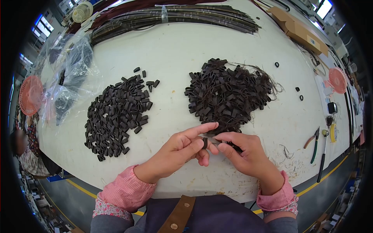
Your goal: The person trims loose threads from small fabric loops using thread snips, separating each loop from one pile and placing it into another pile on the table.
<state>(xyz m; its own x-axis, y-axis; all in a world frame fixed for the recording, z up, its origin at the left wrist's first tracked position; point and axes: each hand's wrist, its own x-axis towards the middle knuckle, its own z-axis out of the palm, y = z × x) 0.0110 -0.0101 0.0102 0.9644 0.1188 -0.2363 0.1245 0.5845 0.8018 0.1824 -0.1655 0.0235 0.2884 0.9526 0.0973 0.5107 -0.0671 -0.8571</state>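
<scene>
My left hand (179, 146) pinches a small black belt loop (205, 143) between thumb and fingers, its index finger stretched out above. My right hand (248, 152) is closed around small thread snips (235, 147), with their metal blades pointing at the loop. Most of the snips' handle is hidden in the palm. Just beyond both hands lies a heap of black loops with loose threads (229, 91), tangled most at its right side. To the left is a second pile of black loops (116, 116), which shows hardly any threads.
Long dark strips (175, 19) lie bundled at the back of the white table (167, 50). Clear plastic bags (72, 73) are at the left. Pliers (315, 143), a black-handled tool (322, 163), yellow tape (333, 133) and a pink fan (337, 80) are on the right. Thread scraps (286, 152) lie near my right hand.
</scene>
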